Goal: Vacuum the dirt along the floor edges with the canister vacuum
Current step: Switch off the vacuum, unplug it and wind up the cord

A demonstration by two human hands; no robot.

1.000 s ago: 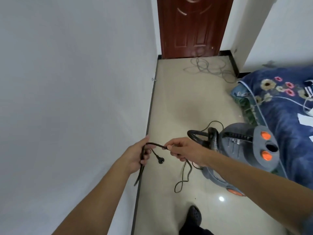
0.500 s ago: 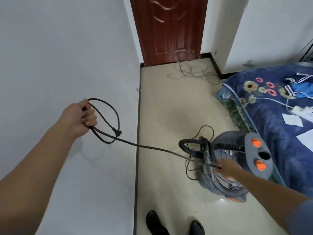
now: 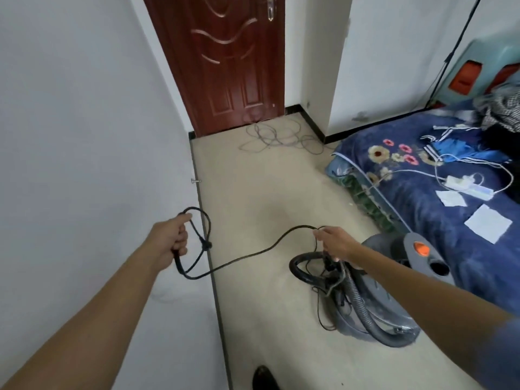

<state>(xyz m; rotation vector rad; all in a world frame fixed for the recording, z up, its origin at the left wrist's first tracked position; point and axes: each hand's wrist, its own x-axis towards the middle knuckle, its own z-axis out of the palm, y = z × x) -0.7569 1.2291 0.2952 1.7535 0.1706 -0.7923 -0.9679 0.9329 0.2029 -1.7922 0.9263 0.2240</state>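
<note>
Power cord strung left-to-right between hands, left hand gripping looped plug end, right hand pinching slack nearer canister vacuum.

Cord strung between two hands over the floor.
The left hand grips its coils beside the wall at left; the right hand pinches it above the vacuum, which sits just beside the bed at right. Behind, loose cables lie before the door. A power strip and papers lie on the bed.
</note>
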